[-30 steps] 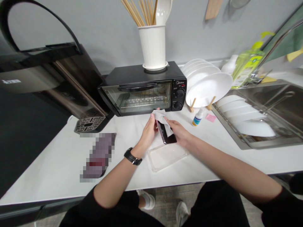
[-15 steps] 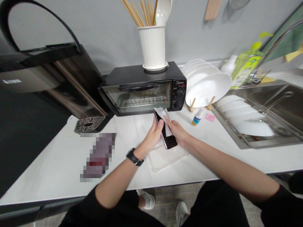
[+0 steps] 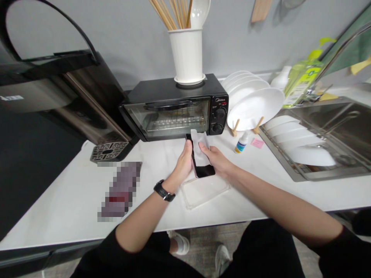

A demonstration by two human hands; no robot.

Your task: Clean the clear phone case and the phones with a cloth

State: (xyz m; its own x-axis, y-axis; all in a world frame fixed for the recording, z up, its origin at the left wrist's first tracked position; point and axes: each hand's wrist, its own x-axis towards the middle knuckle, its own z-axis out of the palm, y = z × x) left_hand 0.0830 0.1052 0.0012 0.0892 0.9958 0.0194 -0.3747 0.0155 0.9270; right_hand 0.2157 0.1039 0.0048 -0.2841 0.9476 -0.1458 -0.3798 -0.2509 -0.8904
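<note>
Between my hands a dark-screened smartphone [image 3: 205, 171] is held above the counter, screen up. My left hand [image 3: 184, 156] is closed along its left edge, thumb near the top. A pale grey cloth [image 3: 200, 155] with a zigzag edge lies over much of the screen. My right hand [image 3: 216, 159] presses that cloth with its thumb at the phone's right side; its other fingers are partly hidden. Just below the phone, a clear phone case [image 3: 199, 193] rests on the white counter. A small spray bottle [image 3: 241, 143] stands to the right of my right hand.
Behind my hands sits a black toaster oven [image 3: 176, 88] with a white cup [image 3: 187, 56] of chopsticks on top. A drinks machine [image 3: 95, 112] and a pixelated object [image 3: 120, 191] are left. White plates [image 3: 255, 108], a pink note [image 3: 257, 143] and a sink [image 3: 301, 178] are right.
The cloth has spread flatter over the screen and covers more of it. The phone has turned slightly and shifted a little left and up. My left thumb has moved from the screen to its edge.
</note>
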